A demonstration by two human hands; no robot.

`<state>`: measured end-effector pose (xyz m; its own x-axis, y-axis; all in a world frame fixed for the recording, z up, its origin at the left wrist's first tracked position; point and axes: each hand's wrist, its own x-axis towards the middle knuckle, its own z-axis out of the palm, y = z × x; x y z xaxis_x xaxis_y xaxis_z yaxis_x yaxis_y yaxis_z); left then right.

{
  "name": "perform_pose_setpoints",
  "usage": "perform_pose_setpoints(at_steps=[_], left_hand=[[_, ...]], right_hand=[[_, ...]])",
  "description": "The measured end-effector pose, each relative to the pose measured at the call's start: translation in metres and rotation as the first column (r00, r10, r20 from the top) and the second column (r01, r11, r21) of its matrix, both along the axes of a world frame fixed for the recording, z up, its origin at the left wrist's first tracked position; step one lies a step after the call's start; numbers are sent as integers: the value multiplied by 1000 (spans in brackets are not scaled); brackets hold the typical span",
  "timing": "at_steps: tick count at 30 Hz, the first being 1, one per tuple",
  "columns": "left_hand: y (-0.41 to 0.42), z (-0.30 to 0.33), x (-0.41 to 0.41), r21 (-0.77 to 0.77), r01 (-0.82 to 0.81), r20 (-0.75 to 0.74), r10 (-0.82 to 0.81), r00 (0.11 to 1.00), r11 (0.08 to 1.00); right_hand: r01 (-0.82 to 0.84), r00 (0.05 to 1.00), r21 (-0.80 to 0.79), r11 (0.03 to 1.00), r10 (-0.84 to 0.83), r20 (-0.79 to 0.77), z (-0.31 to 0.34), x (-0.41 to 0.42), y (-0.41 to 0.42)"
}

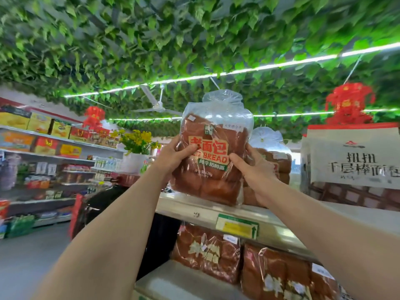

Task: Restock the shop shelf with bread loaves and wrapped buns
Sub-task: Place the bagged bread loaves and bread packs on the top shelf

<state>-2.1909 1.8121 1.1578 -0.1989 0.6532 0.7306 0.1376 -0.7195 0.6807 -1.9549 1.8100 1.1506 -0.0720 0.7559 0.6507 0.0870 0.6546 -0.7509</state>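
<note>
On the top shelf [194, 205] of the bread rack, a bagged loaf [213, 156] stands upright, its lower edge at the shelf's front lip. Both arms reach up and forward — the left hand [173, 155] curls round the bag's left side, thumb on the label, and the right hand [252, 167] grips the right side. Another bagged loaf [275, 156] behind is largely hidden. More loaves [207, 252] on the shelf below look blurred.
</note>
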Motion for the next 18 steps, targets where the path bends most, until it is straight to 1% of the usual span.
perform_pose_setpoints(at_steps=[4, 7, 9, 12, 15, 18], left_hand=[[16, 1, -18, -9, 41, 7, -41, 999, 999], [25, -3, -31, -32, 47, 10, -47, 999, 998], [32, -8, -38, -50, 78, 40, -76, 996, 996], [42, -14, -42, -64, 82, 40, -80, 996, 995], [45, -17, -39, -89, -11, 73, 18, 997, 996], [45, -25, -36, -210, -153, 138, 184, 973, 966]], right_hand=[[-13, 1000, -5, 1000, 13, 0, -3, -17, 15], [-12, 1000, -48, 999, 12, 6, -8, -29, 24], [-17, 1000, -76, 997, 17, 6, -11, -36, 30], [17, 1000, -76, 997, -15, 27, -16, -43, 32], [56, 998, -80, 995, -53, 34, -22, -47, 32], [102, 994, -84, 991, -98, 50, -26, -52, 31]])
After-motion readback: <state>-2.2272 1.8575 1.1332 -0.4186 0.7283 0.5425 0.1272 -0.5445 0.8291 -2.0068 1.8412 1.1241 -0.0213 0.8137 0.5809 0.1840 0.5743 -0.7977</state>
